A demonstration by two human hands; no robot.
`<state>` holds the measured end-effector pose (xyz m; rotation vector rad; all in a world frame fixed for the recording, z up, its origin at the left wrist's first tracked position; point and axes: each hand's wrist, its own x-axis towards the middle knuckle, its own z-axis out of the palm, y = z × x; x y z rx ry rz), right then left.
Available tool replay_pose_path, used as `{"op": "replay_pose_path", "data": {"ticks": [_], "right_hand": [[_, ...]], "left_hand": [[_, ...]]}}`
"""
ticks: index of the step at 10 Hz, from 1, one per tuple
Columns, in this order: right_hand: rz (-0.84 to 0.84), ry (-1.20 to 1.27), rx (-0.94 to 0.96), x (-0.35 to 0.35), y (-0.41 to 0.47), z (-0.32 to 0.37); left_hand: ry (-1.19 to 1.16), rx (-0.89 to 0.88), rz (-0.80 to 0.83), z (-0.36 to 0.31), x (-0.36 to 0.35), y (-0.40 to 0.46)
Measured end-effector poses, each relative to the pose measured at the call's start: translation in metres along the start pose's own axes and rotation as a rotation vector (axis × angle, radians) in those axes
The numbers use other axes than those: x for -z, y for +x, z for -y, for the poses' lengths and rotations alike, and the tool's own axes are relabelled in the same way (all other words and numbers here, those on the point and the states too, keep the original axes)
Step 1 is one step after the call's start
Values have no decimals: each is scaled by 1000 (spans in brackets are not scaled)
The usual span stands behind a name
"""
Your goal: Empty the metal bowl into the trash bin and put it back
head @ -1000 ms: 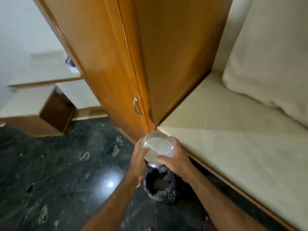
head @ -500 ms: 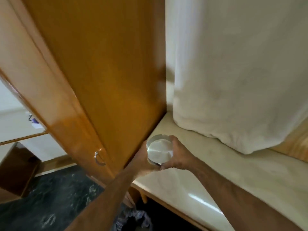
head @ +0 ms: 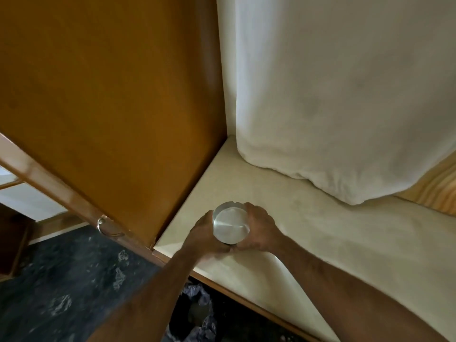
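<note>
A small round metal bowl [head: 230, 224] is held upright between both hands over the near left corner of a cream mattress [head: 320, 238]. Its shiny inside looks bare. My left hand [head: 204, 236] grips its left side and my right hand [head: 259, 229] grips its right side, thumbs meeting under the near rim. Whether the bowl touches the mattress I cannot tell. The trash bin [head: 195, 314], lined with a dark bag, stands on the floor below my left forearm, partly hidden by it.
A tall wooden wardrobe [head: 111, 107] with a metal door handle [head: 107, 227] stands just left of the bowl. A large white pillow [head: 345, 95] leans at the back of the bed. Dark marble floor [head: 61, 287] lies at lower left.
Both hands have carried the bowl up from above the trash bin to over the mattress corner. The view has swung up and right, so the bin has dropped to the bottom edge.
</note>
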<state>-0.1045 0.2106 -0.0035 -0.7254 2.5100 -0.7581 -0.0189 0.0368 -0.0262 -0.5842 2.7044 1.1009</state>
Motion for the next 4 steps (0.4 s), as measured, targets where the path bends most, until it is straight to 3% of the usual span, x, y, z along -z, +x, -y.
{"op": "replay_pose_path", "data": {"ticks": [2,3,4], "right_hand": [[4,-41,-14,-10,8,-8],[73,-111,-41,-5,6,-2],[153,-222,-88,10,7,0]], "left_hand": [[192,-79,-13,5,-2,4],[312,-59,62,-4,13,1],[299,69,296,-11,35,3]]}}
